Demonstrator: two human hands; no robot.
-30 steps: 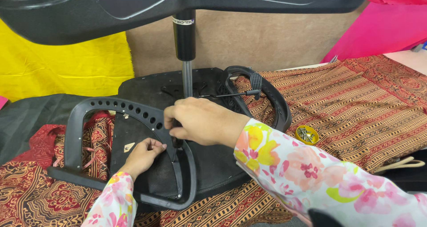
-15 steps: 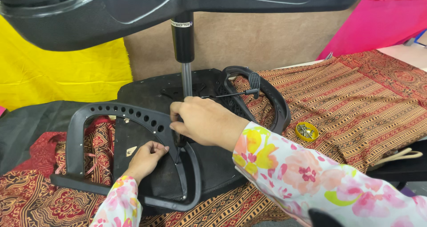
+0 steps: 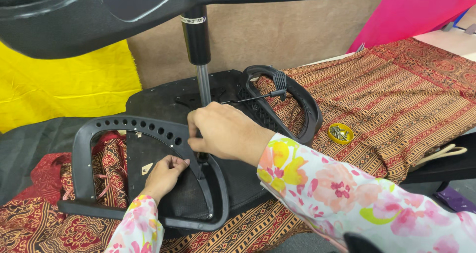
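Two hands meet on the black perforated plastic armrest loop [image 3: 148,134] at the near-left edge of the upturned black seat base [image 3: 163,104]: your right hand [image 3: 225,131] clamps its stiff bar, your left hand [image 3: 166,173] pinches beneath. It looks light, rigid; grip the bar.

A: Take the seat pan [image 3: 163,109] as the landmark. What sits on it?

B: The gas-lift column [image 3: 201,64] rises from its middle, and the near armrest [image 3: 148,134] lies across its front left part. The right hand [image 3: 225,131] rests on that armrest just in front of the column; the left hand [image 3: 163,176] touches the pan inside the armrest's loop.

A: And to its right?

B: The second armrest [image 3: 302,104] lies against its right edge, with a lever rod [image 3: 253,98] running from the column toward it. Farther right, a small dish of screws [image 3: 341,133] sits on the patterned cloth [image 3: 396,94].

A: Beneath the pan?

B: That same cloth, spread over the counter.
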